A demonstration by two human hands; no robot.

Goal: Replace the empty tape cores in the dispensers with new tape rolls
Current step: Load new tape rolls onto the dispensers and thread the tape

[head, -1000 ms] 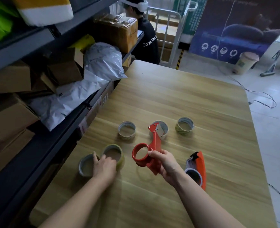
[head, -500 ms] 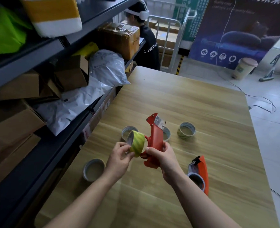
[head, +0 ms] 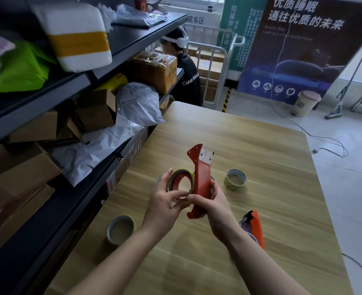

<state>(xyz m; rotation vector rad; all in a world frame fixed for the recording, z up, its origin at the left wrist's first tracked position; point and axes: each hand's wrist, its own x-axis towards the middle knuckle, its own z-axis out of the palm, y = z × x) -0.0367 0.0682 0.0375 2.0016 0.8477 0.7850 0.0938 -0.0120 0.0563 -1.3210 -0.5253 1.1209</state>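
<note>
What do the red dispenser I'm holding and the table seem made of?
Red dispenser: probably painted sheet metal, semi-gloss; thin folded body, rivets, bare silvery blade plate. Table: likely wood-look laminate, satin; light, regular grain streaks with soft sheen.

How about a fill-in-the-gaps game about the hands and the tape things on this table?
1. The dispenser in the right hand is coloured ____.
2. The left hand fits a tape roll onto that ____.
3. A second dispenser lies on the table by the ____ forearm.

Missing words: red; dispenser; right.
</note>
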